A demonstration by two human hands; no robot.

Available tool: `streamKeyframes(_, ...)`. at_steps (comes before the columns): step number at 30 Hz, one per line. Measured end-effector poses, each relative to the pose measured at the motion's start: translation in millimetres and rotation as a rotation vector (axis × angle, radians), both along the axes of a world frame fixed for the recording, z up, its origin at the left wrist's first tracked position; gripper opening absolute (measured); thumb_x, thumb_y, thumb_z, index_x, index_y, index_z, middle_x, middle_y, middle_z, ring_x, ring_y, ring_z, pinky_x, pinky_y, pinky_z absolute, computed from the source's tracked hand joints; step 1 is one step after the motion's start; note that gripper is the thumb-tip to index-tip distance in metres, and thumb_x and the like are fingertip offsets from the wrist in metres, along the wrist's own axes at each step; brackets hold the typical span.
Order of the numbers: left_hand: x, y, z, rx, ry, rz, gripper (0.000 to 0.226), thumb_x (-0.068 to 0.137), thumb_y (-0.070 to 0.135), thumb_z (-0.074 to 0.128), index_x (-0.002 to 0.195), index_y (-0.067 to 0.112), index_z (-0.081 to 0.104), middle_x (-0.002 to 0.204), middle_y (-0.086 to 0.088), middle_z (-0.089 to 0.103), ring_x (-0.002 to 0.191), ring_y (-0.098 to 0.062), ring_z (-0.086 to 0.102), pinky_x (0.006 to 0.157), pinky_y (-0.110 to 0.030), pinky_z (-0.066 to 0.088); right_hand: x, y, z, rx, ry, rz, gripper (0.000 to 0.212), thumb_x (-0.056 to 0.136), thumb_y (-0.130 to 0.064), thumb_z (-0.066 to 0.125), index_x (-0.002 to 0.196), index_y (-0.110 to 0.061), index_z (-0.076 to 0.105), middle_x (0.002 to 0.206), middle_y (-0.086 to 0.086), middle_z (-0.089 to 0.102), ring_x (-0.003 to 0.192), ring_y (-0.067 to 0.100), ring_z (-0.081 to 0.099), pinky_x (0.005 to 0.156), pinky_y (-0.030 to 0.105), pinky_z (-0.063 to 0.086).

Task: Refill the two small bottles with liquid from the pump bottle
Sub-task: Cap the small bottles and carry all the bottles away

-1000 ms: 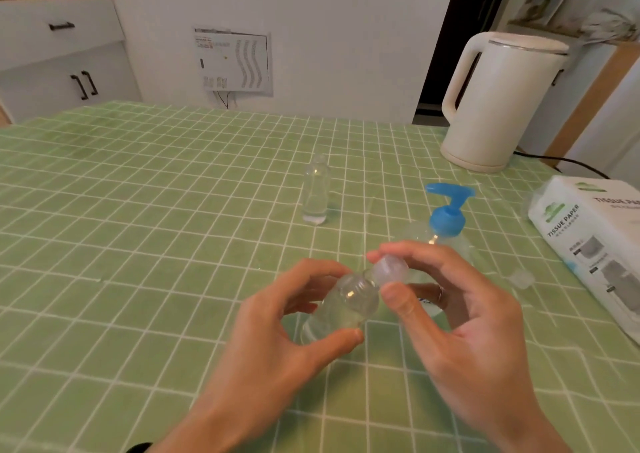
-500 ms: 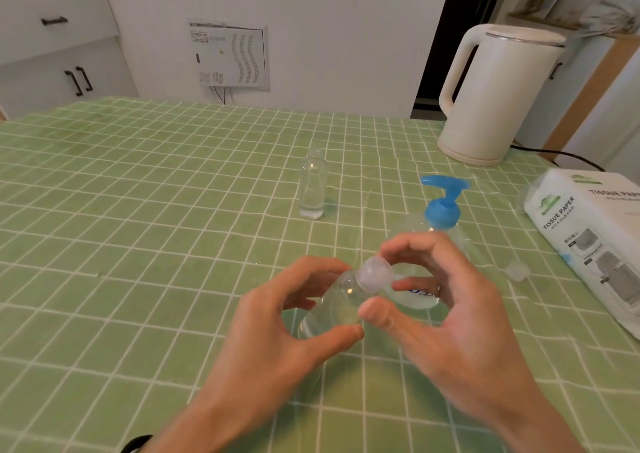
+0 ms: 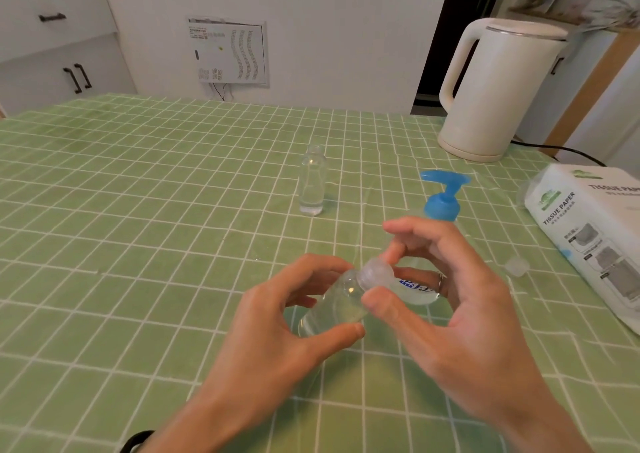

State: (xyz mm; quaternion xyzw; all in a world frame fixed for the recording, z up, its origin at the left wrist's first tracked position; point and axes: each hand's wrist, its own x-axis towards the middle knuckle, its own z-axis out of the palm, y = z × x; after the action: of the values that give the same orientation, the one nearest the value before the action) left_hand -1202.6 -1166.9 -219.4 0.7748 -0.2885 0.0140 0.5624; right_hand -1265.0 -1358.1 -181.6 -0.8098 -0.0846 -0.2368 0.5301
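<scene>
The only legible print is "TISSUE PAPER" on the white tissue pack (image 3: 588,230) lying at the right of the green checked tabletop (image 3: 138,210). The blue lettering on the pump bottle (image 3: 441,204) is mostly hidden behind fingers and cannot be read. The left hand (image 3: 287,317) grips the body of a clear small bottle (image 3: 341,305) between thumb and fingers, above the tabletop in front of the pump bottle. Its long axis is tilted, base down and to the left, neck up and to the right. The right hand (image 3: 450,314) pinches the translucent cap (image 3: 376,274) sitting on that neck. The second small bottle (image 3: 312,184) stands upright and uncapped farther back, well apart from the hands. The blue pump spout points left. A loose cap (image 3: 516,266) lies between the pump bottle and the tissue pack. A white kettle (image 3: 498,88) stands near the far edge on the right, and bare cloth stretches wide to the left.
</scene>
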Motion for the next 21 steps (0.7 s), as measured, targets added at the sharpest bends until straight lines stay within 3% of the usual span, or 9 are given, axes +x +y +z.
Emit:
streamKeyframes(3,-0.6,-0.4,0.7,-0.011,0.010,-0.005,0.050,0.073,0.036,0.087,0.119,0.040,0.069,0.113,0.020,0.078,0.108,-0.008,0.074,0.092,-0.019,0.054,-0.1,-1.5,-0.4,-0.006,-0.014,0.021,0.042,0.093,-0.025,0.076,0.131,-0.037,0.063,0.120,-0.010,0.073,0.126,0.019,0.066,0.095,0.024,0.057)
streamKeyframes(6,-1.2,-0.6,1.7,-0.010,0.004,-0.001,0.050,0.072,0.039,0.085,0.119,0.043,0.068,0.112,0.021,0.077,0.108,-0.006,0.074,0.092,-0.016,0.052,0.3,-2.4,-0.3,0.003,0.006,0.013,0.043,0.089,-0.028,0.080,0.128,-0.039,0.064,0.115,-0.009,0.071,0.122,0.019,0.067,0.094,0.024,0.058)
streamKeyframes(10,-0.8,-1.7,0.9,-0.015,0.012,-0.011,0.051,0.073,0.035,0.087,0.119,0.042,0.068,0.113,0.019,0.078,0.108,-0.009,0.074,0.092,-0.018,0.053,-0.8,-2.4,-1.5,-0.025,-0.006,0.043,0.044,0.094,-0.017,0.073,0.133,-0.036,0.063,0.124,-0.013,0.073,0.129,0.016,0.065,0.098,0.024,0.056)
streamKeyframes(13,-1.5,-1.8,1.7,-0.012,0.005,-0.011,0.050,0.073,0.039,0.086,0.120,0.043,0.068,0.114,0.021,0.077,0.108,-0.006,0.073,0.092,-0.016,0.052,-1.0,-2.2,-1.6,-0.007,0.009,0.030,0.046,0.091,-0.025,0.077,0.132,-0.038,0.062,0.121,-0.012,0.073,0.128,0.017,0.065,0.098,0.025,0.056)
streamKeyframes(15,-1.6,-1.7,1.8,-0.012,0.005,-0.012,0.050,0.074,0.039,0.086,0.120,0.043,0.067,0.114,0.021,0.077,0.108,-0.006,0.073,0.092,-0.016,0.052,-1.6,-2.5,-1.2,-0.014,0.022,0.062,0.050,0.093,-0.019,0.075,0.137,-0.037,0.060,0.129,-0.014,0.072,0.132,0.015,0.063,0.101,0.024,0.054)
streamKeyframes(17,-1.5,-1.3,1.5,-0.013,0.011,-0.013,0.050,0.074,0.037,0.086,0.120,0.043,0.067,0.113,0.021,0.077,0.108,-0.007,0.074,0.092,-0.017,0.053,-1.3,-2.5,-2.2,-0.032,0.008,0.043,0.048,0.094,-0.013,0.074,0.136,-0.035,0.061,0.124,-0.015,0.074,0.128,0.013,0.066,0.101,0.025,0.054)
streamKeyframes(19,-1.7,-1.2,1.2,-0.010,0.012,-0.012,0.050,0.073,0.036,0.086,0.120,0.043,0.068,0.113,0.020,0.077,0.108,-0.007,0.074,0.092,-0.018,0.053,-1.2,-2.3,-2.8,-0.007,0.003,0.014,0.047,0.091,-0.017,0.078,0.132,-0.035,0.062,0.117,-0.013,0.075,0.122,0.014,0.069,0.100,0.027,0.055)
streamKeyframes(21,-1.7,-1.5,0.6,-0.002,0.008,-0.012,0.051,0.073,0.037,0.087,0.120,0.042,0.068,0.114,0.021,0.077,0.109,-0.007,0.073,0.093,-0.020,0.054,-1.4,-2.7,-2.2,0.018,0.007,0.034,0.051,0.090,-0.017,0.077,0.134,-0.035,0.061,0.123,-0.013,0.074,0.127,0.016,0.067,0.101,0.028,0.055)
